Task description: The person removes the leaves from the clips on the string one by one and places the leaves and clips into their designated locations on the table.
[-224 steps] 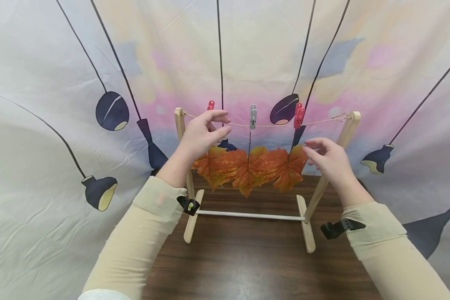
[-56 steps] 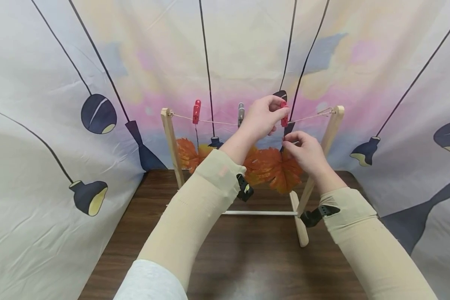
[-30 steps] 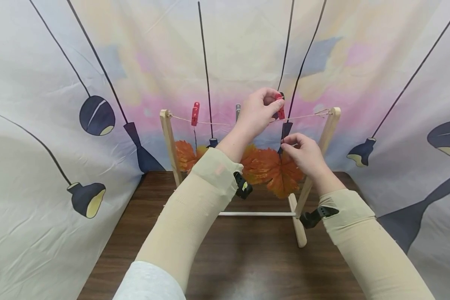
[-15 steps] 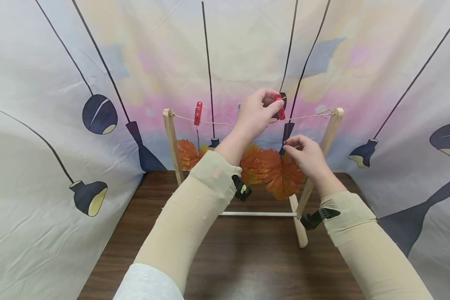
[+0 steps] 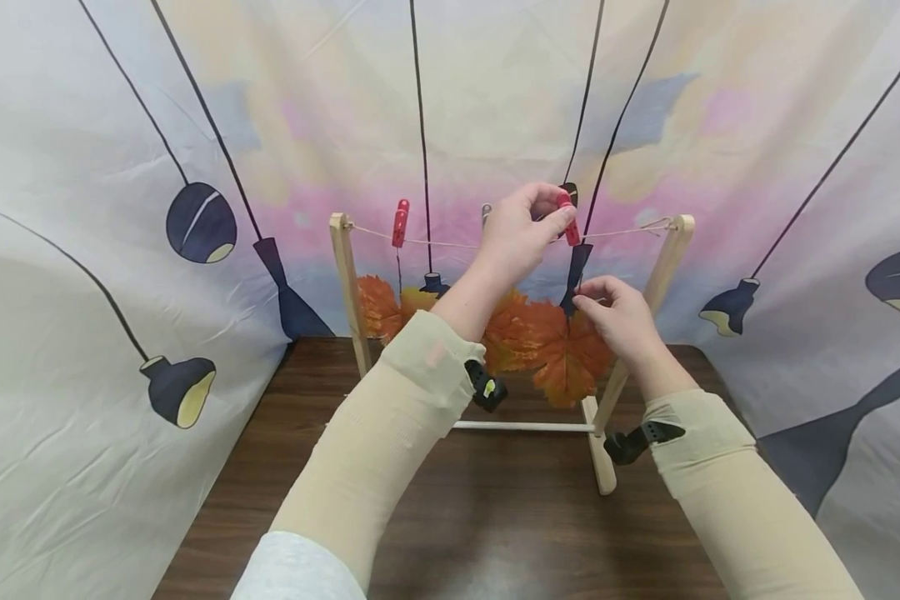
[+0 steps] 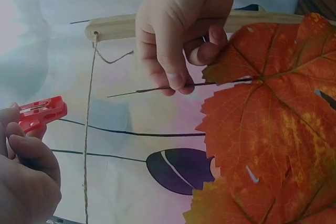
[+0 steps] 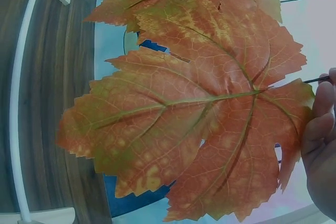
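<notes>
My left hand (image 5: 517,229) pinches a red clothespin (image 5: 572,233). In the left wrist view, that clothespin (image 6: 44,113) is clear of the twine line (image 6: 86,145). Lower down, my right hand (image 5: 618,317) pinches the thin dark stem (image 6: 152,89) of an orange artificial maple leaf (image 5: 567,358); the stem's tip lies below the twine, apart from it. The leaf hangs spread out and fills much of the right wrist view. Another red clothespin (image 5: 400,223) on the twine holds the left leaf (image 5: 378,308). My left arm partly hides the grey clothespin (image 5: 486,212) and the middle leaf (image 5: 504,329).
A wooden stand with two posts (image 5: 666,267) carries the twine, and a white rod (image 5: 525,427) joins its feet. It stands on a dark wood table (image 5: 495,508). Behind and at the sides hangs a cloth backdrop (image 5: 510,108) printed with lamps.
Earlier, both hands were apart from the clothespins and the right one sat on the twine. Now my left hand holds it off the line, and my right hand has lowered the leaf slightly by its stem.
</notes>
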`<state>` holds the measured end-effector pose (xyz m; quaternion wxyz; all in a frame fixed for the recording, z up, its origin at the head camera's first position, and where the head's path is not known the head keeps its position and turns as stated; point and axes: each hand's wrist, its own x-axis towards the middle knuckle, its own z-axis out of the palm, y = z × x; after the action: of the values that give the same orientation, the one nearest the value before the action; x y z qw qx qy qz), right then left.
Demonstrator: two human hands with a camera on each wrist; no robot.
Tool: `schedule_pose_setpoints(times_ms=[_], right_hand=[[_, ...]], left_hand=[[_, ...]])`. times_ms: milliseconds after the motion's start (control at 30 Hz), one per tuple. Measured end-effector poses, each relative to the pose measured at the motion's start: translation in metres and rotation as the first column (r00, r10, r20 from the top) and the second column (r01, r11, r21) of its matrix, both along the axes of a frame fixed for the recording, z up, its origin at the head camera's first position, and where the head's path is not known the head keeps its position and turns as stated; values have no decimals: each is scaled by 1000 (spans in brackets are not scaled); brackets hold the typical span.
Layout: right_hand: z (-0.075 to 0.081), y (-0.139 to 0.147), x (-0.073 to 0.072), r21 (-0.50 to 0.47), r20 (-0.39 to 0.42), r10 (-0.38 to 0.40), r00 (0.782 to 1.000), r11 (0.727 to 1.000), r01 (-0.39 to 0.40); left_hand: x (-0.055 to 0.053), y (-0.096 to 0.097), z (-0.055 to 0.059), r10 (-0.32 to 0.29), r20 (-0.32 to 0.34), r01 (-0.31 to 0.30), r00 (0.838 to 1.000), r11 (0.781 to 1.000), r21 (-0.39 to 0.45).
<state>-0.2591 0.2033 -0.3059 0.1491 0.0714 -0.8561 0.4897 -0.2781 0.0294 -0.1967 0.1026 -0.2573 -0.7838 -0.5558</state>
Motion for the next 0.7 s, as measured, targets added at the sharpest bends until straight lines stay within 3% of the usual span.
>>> schedule_pose_setpoints(times_ms=[333,700], right_hand=[[-5,1,3,-80,0,24,1000,997,-24],[-16,3,2,-187,24,28,999,982,-23]], left_hand=[[5,-2,-8,1,6,-1,1000,1000,-23],[8,0,-21,-109,49,108,993,994,17]])
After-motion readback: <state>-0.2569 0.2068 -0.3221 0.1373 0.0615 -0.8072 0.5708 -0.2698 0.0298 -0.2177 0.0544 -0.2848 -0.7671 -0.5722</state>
